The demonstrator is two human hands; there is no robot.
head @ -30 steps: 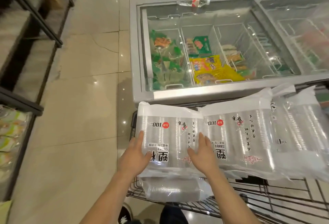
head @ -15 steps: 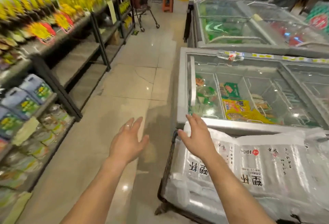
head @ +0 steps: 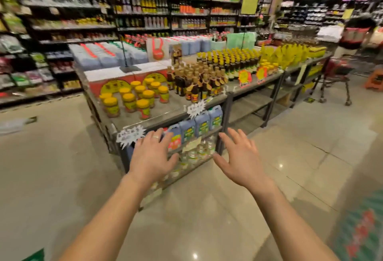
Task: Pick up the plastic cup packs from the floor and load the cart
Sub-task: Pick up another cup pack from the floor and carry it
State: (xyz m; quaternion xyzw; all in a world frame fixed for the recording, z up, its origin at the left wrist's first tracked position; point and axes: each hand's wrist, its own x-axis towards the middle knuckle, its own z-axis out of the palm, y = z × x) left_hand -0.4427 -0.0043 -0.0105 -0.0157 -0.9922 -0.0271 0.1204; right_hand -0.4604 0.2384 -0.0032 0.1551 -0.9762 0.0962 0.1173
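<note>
My left hand [head: 152, 157] and my right hand [head: 240, 159] are both held out in front of me over the tiled floor, fingers spread and holding nothing. A ring shows on a left finger. The cart with the plastic cup packs is out of view. At the far left a blurred clear plastic pack [head: 12, 125] lies on the floor; I cannot tell what it holds.
A low display table [head: 165, 113] with yellow-lidded jars, dark bottles and blue jugs stands just ahead. Tall stocked shelves [head: 145, 12] fill the back. A person with a red shopping cart [head: 336, 74] is at the right. Bare tiled floor [head: 207, 209] lies around me.
My hands left the cup packs on the cart. The view swung left, away from the freezer and cart, toward the display table and shelves. Both hands stay empty.
</note>
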